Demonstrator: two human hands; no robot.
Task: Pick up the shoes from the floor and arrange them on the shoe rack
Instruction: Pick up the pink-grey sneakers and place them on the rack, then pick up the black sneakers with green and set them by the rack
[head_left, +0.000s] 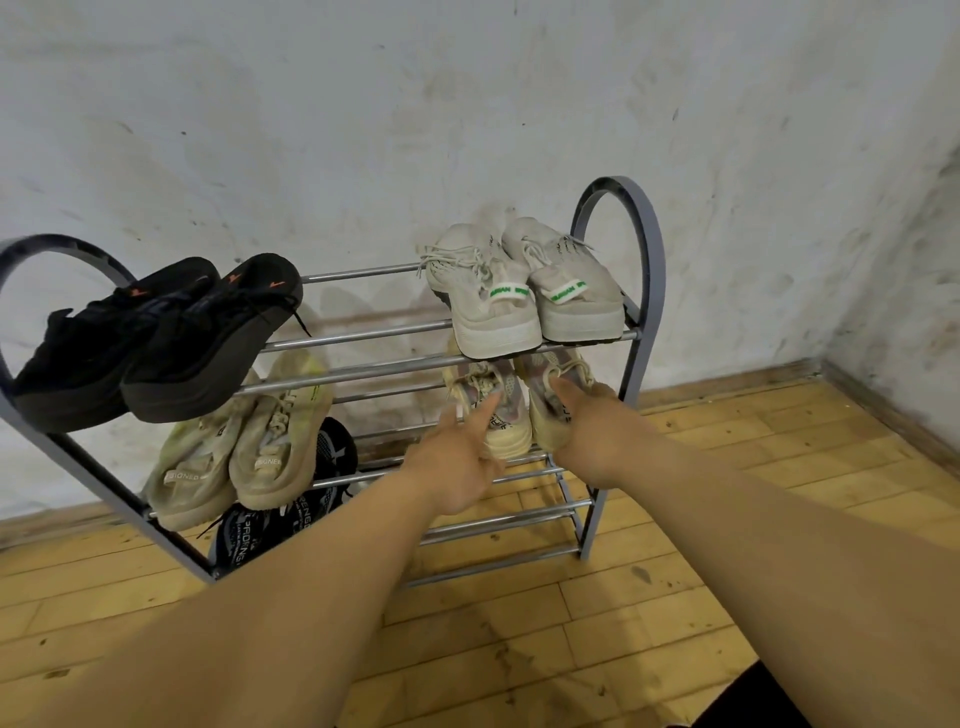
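A grey metal shoe rack with three tiers of chrome bars stands against the wall. On the right of its middle tier sits a beige and pink pair. My left hand grips the heel of the left shoe, with one digit stretched up over its opening. My right hand holds the heel of the right shoe, thumb on its collar. Both shoes rest on the bars, toes toward the wall.
On the top tier are a black pair at the left and a white pair with green tags at the right. A yellowish pair fills the middle left, and a black and white pair sits below. The wooden floor lies in front.
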